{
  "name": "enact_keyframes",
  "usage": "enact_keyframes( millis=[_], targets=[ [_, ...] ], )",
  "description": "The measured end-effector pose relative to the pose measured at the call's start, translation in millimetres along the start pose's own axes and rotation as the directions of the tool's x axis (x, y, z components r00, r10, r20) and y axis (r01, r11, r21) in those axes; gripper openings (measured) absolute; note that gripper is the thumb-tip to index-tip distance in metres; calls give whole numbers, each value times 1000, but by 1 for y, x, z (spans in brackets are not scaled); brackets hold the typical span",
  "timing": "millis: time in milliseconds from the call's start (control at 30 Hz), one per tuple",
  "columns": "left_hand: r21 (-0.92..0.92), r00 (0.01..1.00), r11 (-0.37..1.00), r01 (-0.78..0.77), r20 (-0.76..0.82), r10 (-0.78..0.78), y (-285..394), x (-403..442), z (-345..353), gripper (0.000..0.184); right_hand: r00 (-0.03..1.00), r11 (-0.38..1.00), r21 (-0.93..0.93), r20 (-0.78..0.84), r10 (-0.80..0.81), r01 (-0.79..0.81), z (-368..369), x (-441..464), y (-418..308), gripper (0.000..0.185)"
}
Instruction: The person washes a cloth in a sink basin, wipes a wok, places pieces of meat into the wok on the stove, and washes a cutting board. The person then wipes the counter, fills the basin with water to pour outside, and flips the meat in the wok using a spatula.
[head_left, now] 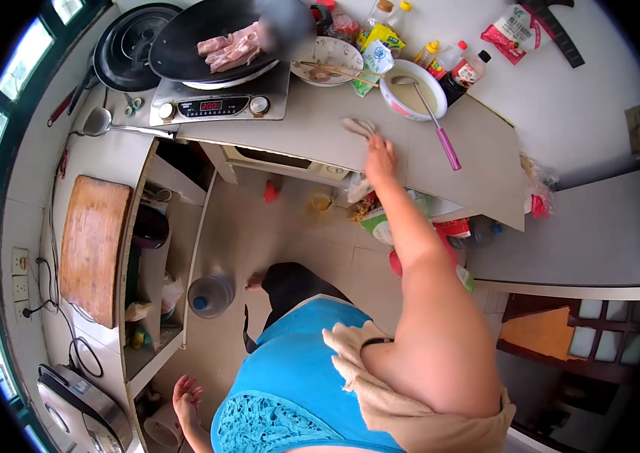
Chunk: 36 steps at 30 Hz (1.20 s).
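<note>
The right hand was found at the front edge of the counter, its fingers closed on one end of a greyish cloth. The cloth lay bunched on the counter, forward and to the left of that hand. The left hand hung low, well apart from the cloth, its fingers loosely curled with a gap between them and holding nothing.

Beyond the cloth, a white bowl contained pale liquid and a ladle, whose purple handle projected over the rim. Beside the bowl stood a patterned plate with chopsticks across it. To the left, an induction cooker, display reading 200, carried a black wok containing pale pink meat; the wok's right side was blurred. A metal spatula lay left of the cooker. A wooden cutting board was noted on the left-hand worktop.
</note>
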<state>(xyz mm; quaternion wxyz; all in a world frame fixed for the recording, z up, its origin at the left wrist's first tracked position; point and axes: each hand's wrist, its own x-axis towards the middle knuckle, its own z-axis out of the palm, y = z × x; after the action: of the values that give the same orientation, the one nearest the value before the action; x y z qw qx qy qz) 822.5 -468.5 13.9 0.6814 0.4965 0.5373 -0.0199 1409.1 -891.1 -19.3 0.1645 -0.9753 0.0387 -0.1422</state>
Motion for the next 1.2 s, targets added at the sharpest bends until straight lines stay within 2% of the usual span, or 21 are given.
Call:
enact_keyframes(
  millis=[33,67,100,167,267,300,400,500,600,700,733,767,800,867,900,933,1000,1100,1133,1167,1200],
  targets=[
    [10,1000,1000,24,-12,-23,-9,-4,6,55,994,989,-113,46,96,-91,-20,0,42,31],
    [-3,1000,1000,22,5,-22,-20,-4,12,54,996,940,-335,71,-47,68,-17,-4,101,32],
    [-15,1000,1000,22,18,-21,-34,-5,17,53,993,958,-277,71,95,-72,-44,-20,110,32],
    [-13,998,999,33,59,-32,-51,-14,29,50,1000,900,-436,10,3,2,-53,-48,154,33],
    [25,992,996,83,90,-84,-76,-26,43,48,964,874,-482,204,171,-53,-82,-54,142,33],
    [83,994,993,84,68,-90,-81,-34,49,46,977,873,-487,178,117,-15,-71,-49,156,28],
    [80,993,990,120,15,-121,-106,-47,53,44,923,975,-224,377,74,13,-114,-36,91,23],
    [48,988,988,144,-69,-141,-128,-58,61,43,949,996,73,305,-80,60,-114,-15,52,22],
    [-6,973,982,189,-132,-189,-142,-64,77,42,908,953,221,318,-271,208,-79,34,28,32],
    [-99,948,973,210,-223,-227,-153,-73,105,41,851,869,145,179,-493,473,-18,52,20,51],
    [-122,938,967,222,-245,-246,-155,-76,116,41,774,878,153,421,-474,454,-9,50,20,70],
    [-128,943,970,206,-238,-232,-157,-82,128,38,702,786,32,428,-569,618,9,43,35,74],
    [-144,952,976,164,-236,-195,-159,-90,139,35,612,668,9,394,-686,744,-12,33,25,78],
    [-258,953,958,126,-236,-189,-158,-109,159,32,562,610,190,255,-787,769,-2,31,33,70],
    [-239,946,961,137,-257,-199,-165,-117,167,35,593,622,141,198,-780,770,-1,24,31,62],
    [-245,937,958,150,-273,-217,-167,-127,174,35,559,560,-19,98,-823,828,7,15,29,57],
    [-301,918,937,175,-295,-266,-176,-142,182,34,453,459,54,93,-887,887,14,5,2,48],
    [-435,877,886,160,-349,-330,-215,-159,192,34,298,324,373,128,-946,870,50,-11,-66,44],
    [-472,859,867,161,-365,-358,-228,-165,193,33,143,181,493,115,-983,851,58,-29,-101,36],
    [-508,842,846,162,-376,-387,-242,-173,194,33,168,191,598,95,-981,778,57,-70,-137,33],
    [-546,823,822,162,-385,-418,-256,-181,195,33,170,289,712,235,-957,640,45,-116,-172,30]
  ],
)
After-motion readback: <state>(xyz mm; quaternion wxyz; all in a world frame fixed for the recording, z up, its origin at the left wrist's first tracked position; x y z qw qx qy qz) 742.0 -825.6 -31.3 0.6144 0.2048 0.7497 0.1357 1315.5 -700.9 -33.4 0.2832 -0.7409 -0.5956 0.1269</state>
